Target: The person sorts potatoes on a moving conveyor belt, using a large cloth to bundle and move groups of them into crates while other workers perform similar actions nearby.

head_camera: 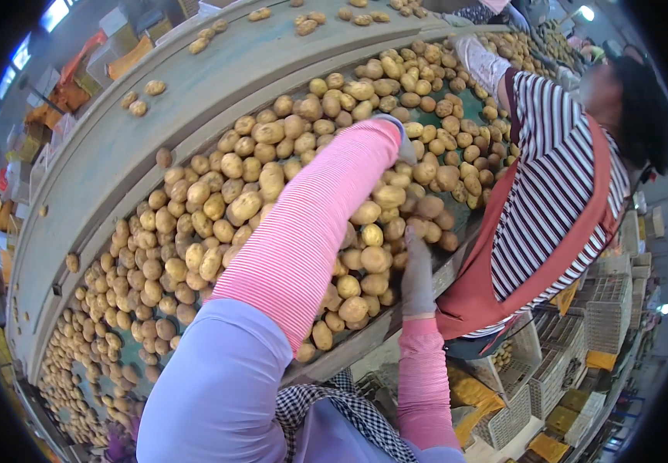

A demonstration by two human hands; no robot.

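Observation:
My left arm, in a pink striped sleeve cover, reaches out across a thick layer of potatoes (245, 205) on the green belt (470, 110). At its end my gloved left hand (406, 149) is down among the potatoes, largely hidden by the cuff and blurred. Closer to my body, my right hand (418, 275) in a grey glove lies at the near side rail (363, 342). Its fingertips touch the potatoes near a brownish one (429, 206). Whether either hand grips a potato cannot be made out.
A co-worker in a striped shirt and red apron (519, 254) stands close on my right, a gloved hand (478, 61) over the potatoes. Beyond the divider runs a grey conveyor (131, 139) with scattered potatoes. Plastic crates (559, 359) stack behind the co-worker.

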